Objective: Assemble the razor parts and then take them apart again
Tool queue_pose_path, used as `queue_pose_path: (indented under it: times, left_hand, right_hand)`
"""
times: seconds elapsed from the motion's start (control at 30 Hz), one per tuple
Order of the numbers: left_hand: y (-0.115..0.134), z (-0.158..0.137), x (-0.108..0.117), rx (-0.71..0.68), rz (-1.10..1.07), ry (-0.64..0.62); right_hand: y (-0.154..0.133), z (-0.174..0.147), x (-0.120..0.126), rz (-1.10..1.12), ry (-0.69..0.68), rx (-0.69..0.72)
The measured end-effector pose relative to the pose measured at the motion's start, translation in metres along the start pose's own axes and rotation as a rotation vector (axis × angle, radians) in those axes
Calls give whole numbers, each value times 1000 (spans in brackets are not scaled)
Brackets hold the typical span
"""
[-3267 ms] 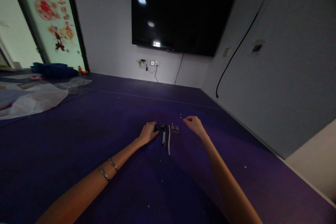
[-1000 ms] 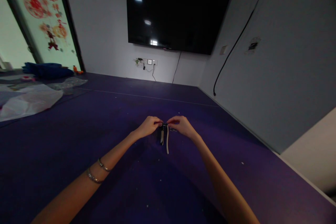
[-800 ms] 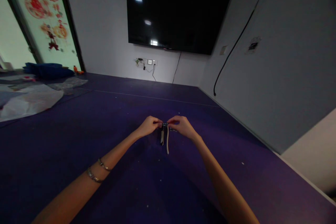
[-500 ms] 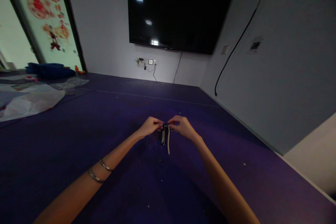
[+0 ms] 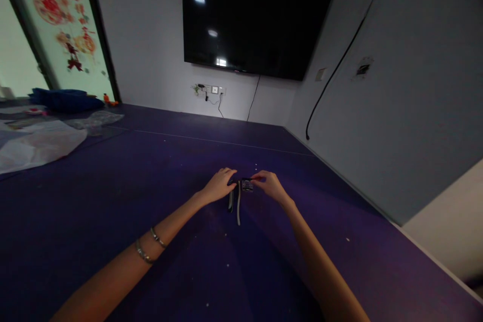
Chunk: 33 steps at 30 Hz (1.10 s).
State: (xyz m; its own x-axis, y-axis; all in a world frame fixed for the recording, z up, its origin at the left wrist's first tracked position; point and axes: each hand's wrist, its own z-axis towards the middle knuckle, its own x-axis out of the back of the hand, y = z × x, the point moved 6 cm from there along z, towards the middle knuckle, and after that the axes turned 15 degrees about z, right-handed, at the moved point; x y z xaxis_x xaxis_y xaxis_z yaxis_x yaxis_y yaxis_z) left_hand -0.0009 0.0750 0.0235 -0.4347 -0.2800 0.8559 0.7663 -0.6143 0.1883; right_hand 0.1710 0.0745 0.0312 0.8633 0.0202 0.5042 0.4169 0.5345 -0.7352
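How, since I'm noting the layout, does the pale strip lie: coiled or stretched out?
Stretched out: the pale strip forms one slightly curved line on the purple surface, with no loops visible.

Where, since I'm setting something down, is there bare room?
White specks aside, the purple surface is bare between white sheet and left hand, and between right hand and right wall. Crowded: around the pale strip between hands.

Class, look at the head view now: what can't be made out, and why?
All in the head view:
- Dark-and-pale object: upper part hidden by the left hand.
- Small clear square: markings or contents too small to read.
- Right hand: whatever it may pinch is too small to identify.
- White sheet: cut off by the left edge.
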Motion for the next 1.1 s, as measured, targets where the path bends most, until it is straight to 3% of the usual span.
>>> queue_pose_path:
  times: [0.2, 0.4, 0.63, 1.1]
  left_hand:
    - [9, 25, -45, -96, 215, -190]
    - [15, 35, -72, -87, 230, -287]
    - [15, 37, -82, -104, 213, -322]
    - [13, 34, -79, -64, 176, -325]
  right_hand:
    - [49, -4, 3, -70, 107, -166]
    - [68, -8, -3, -133, 155, -227]
    - [77, -7, -8, -151, 136, -247]
    - [76, -7, -10, -149, 103, -211]
